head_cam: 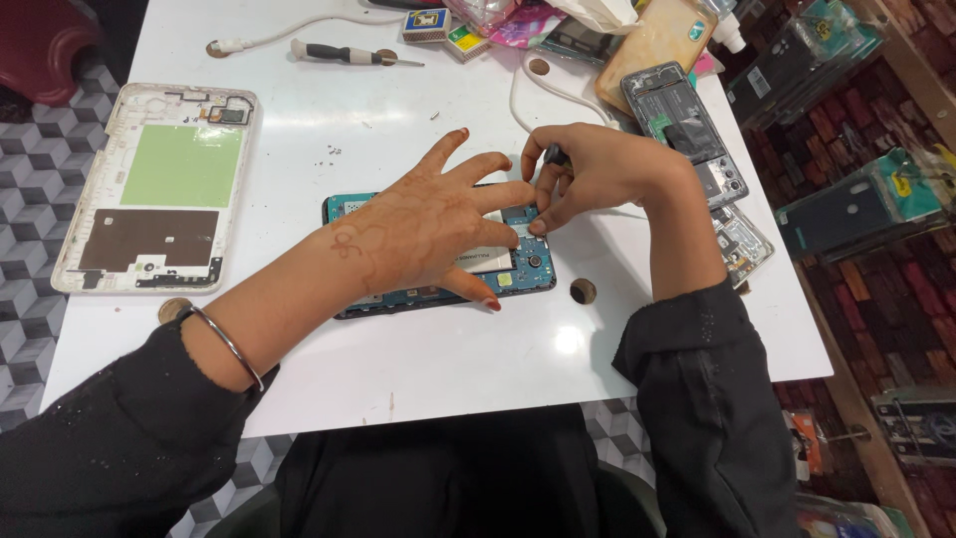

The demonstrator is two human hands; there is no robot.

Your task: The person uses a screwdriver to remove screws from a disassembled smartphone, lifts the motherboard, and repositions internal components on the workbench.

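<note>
The white tabletop runs out at its left edge over a floor of grey patterned tiles. Just inside that edge lies a white back cover, inner side up, with a green panel above a brown one; it sits well apart from the work in the middle, with bare white surface between. A small brown disc lies near the front edge, just below the cover.

At the far edge rest a screwdriver with a black handle and a white cable, with open room between them and the hands.

In the middle lies an opened phone, its blue circuit board showing. The left hand lies flat on it, fingers spread apart, pressing it down and covering most of it. The right hand meets the phone's upper right corner, thumb and fingers pinched together on a small dark tool; what kind cannot be told. A second brown disc lies just beside the phone's right end.

Toward the right edge the surface is crowded: another opened phone with dark insides, a smaller stripped piece near the edge, and a tan phone case at the far corner. Little free room is left there. Beyond the right edge, packaged phone cases hang against a dark brick-patterned wall.
</note>
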